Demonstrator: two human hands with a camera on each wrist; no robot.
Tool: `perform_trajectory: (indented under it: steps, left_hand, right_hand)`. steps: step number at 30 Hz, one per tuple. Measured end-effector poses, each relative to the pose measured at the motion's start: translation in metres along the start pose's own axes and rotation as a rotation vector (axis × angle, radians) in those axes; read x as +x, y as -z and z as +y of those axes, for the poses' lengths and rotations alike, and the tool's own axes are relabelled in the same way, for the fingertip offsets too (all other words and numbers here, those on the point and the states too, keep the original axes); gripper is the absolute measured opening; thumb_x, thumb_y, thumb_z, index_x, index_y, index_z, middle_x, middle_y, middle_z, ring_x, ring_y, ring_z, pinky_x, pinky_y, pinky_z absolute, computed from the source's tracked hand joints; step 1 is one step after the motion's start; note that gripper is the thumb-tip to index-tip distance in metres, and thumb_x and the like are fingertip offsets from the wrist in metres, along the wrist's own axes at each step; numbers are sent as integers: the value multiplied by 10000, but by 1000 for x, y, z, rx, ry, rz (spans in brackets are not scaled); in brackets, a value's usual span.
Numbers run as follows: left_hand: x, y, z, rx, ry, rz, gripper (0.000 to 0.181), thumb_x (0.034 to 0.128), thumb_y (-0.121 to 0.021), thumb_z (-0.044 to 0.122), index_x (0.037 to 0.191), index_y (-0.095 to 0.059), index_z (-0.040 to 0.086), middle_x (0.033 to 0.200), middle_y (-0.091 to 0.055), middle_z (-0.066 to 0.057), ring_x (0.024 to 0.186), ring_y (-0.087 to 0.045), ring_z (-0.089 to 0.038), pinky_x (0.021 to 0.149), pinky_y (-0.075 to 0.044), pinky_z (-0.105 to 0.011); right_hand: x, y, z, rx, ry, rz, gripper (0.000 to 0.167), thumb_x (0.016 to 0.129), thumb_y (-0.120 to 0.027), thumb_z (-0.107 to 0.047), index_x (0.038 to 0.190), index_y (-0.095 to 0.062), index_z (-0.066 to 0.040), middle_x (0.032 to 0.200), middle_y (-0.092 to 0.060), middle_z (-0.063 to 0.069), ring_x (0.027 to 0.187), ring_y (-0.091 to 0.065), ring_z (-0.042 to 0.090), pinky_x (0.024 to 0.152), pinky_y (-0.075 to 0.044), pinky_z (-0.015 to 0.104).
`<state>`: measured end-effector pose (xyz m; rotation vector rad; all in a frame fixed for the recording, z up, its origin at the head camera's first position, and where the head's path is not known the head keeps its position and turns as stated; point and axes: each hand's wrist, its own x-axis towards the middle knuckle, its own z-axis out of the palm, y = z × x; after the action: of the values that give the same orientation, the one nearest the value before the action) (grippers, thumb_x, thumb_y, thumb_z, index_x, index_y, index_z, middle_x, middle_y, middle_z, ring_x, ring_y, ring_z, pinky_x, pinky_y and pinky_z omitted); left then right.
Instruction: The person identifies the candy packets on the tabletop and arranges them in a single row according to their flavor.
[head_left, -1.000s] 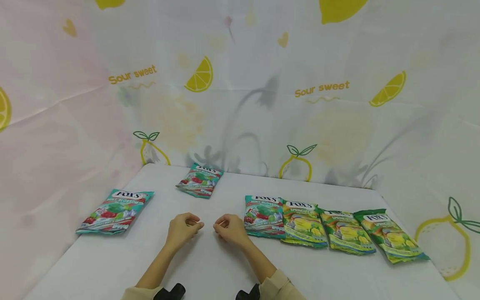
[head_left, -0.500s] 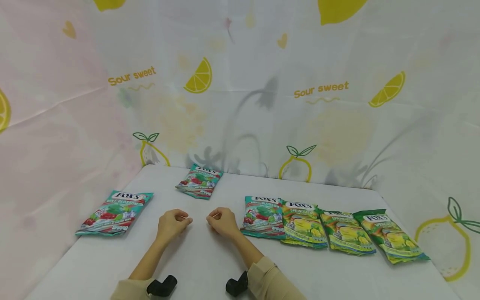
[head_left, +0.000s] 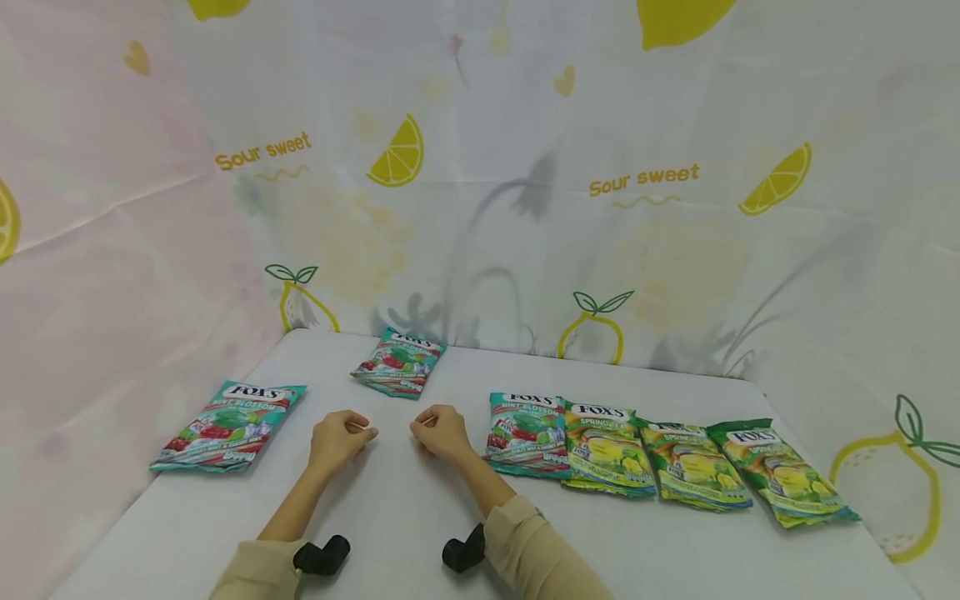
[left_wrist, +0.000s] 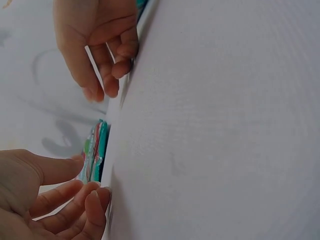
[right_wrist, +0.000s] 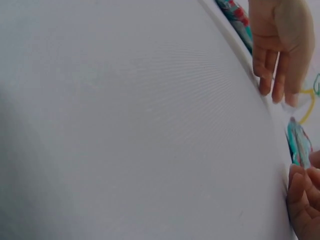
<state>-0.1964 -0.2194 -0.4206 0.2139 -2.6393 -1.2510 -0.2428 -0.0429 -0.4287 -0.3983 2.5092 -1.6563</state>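
Note:
My left hand (head_left: 334,443) and right hand (head_left: 442,432) rest over the middle of the white table, a short gap apart. Their fingers are loosely curled, with nothing held in either. In the left wrist view both hands show relaxed fingers with air between them. Left of the left hand lies a teal Fox's Mint Blossom candy bag (head_left: 228,425). A second teal candy bag (head_left: 401,362) lies behind the hands near the back edge. Nearest the right hand is a third teal candy bag (head_left: 527,433), at the left end of a row.
The row continues rightward with a yellow-green Fox's candy bag (head_left: 607,448), another yellow-green bag (head_left: 693,464) and a tilted one (head_left: 783,472) by the table's right edge; several seem stacked. A lemon-printed cloth (head_left: 480,233) hangs behind the white table (head_left: 405,517).
Both hands have drawn slightly left and away from the wearer, the right one moving farther from the teal bag beside it. The candy bags stay where they were.

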Motion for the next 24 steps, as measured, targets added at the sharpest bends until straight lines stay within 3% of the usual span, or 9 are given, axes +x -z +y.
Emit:
perform_trajectory:
  steps: [10, 18, 24]
  left_hand:
    - [12, 3, -2, 19, -15, 11, 248, 790, -708, 89, 910, -636, -117, 685, -667, -135, 511, -596, -139, 458, -441, -253]
    - [23, 2, -7, 36, 19, 9, 252, 800, -697, 98, 921, -637, -115, 717, -668, -148, 507, -576, -104, 454, -450, -247]
    - [34, 1, -8, 59, 27, 42, 269, 810, -689, 125, 927, -643, -112, 783, -678, -198, 606, -619, -192, 536, -459, -278]
  right_hand:
    - [14, 1, -2, 20, -54, -4, 117, 849, -658, -89, 868, -654, 27, 633, -652, 92, 455, -539, 78, 445, -466, 206]
    - [25, -3, -2, 30, -86, 19, 139, 855, -661, -112, 896, -667, 20, 665, -667, 60, 449, -536, 46, 457, -488, 217]
    - [34, -6, -4, 37, -115, 36, 125, 848, -655, -104, 881, -662, 16, 674, -676, 64, 456, -551, 60, 463, -496, 218]
